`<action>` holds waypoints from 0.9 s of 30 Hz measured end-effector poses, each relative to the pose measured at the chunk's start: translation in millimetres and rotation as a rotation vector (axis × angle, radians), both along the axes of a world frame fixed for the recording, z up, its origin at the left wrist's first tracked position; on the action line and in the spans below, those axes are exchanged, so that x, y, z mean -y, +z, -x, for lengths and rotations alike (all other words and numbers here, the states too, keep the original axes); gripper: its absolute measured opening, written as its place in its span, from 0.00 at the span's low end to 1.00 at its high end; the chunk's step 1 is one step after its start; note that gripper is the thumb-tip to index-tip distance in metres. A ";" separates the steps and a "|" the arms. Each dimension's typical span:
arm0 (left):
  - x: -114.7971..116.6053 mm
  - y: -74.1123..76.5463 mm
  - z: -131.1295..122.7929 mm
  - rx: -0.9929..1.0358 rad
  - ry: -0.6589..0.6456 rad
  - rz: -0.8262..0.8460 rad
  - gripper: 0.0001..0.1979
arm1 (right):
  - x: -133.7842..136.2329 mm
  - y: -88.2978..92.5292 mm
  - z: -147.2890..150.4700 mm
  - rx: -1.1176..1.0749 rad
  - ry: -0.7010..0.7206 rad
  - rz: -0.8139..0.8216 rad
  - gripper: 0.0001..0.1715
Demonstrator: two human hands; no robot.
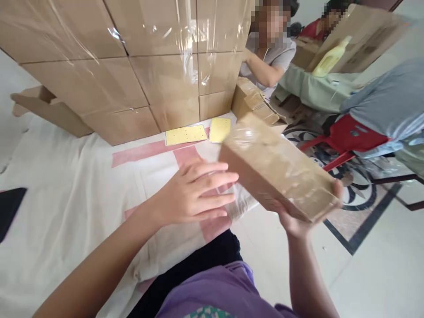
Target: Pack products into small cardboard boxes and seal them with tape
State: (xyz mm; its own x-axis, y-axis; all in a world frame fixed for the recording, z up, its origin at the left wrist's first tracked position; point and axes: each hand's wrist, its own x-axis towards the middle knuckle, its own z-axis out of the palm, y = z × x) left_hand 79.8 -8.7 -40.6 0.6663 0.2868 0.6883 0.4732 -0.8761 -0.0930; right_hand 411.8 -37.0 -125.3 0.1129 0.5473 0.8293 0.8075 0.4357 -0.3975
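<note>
My right hand grips the near end of a long brown cardboard box with shiny clear tape on its top. The box is tilted in the air past the right edge of the cloth-covered table. To its left, my left hand hovers over the table with fingers stretched out, apart from the box and holding nothing. Two yellow cards with small dark marks lie on the cloth beyond my hands, a wider card and a smaller card.
A tall stack of taped cartons stands at the table's back. An open carton is to its left, another opened carton to its right. A dark flat object lies at far left. Several people sit beyond; a red chair stands right.
</note>
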 end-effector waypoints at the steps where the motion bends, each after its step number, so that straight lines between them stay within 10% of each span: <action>1: -3.5 -6.8 1.4 0.022 -0.059 0.024 0.10 | 1.4 -3.6 -20.5 0.018 -0.130 -0.010 0.69; 9: -11.8 -55.2 99.5 0.099 0.237 0.100 0.09 | -112.6 -15.4 -78.2 0.059 -0.452 0.637 0.82; 15: 35.2 -77.0 265.5 0.337 0.835 0.085 0.14 | -70.5 34.1 -60.1 0.293 -0.500 0.628 0.76; 21: -64.1 -63.7 374.9 0.954 1.105 0.460 0.44 | -64.4 6.8 87.9 0.332 -0.007 0.403 0.47; 27: -165.7 -9.8 419.8 0.549 1.148 0.555 0.38 | -63.1 -5.7 244.3 0.343 0.518 0.363 0.22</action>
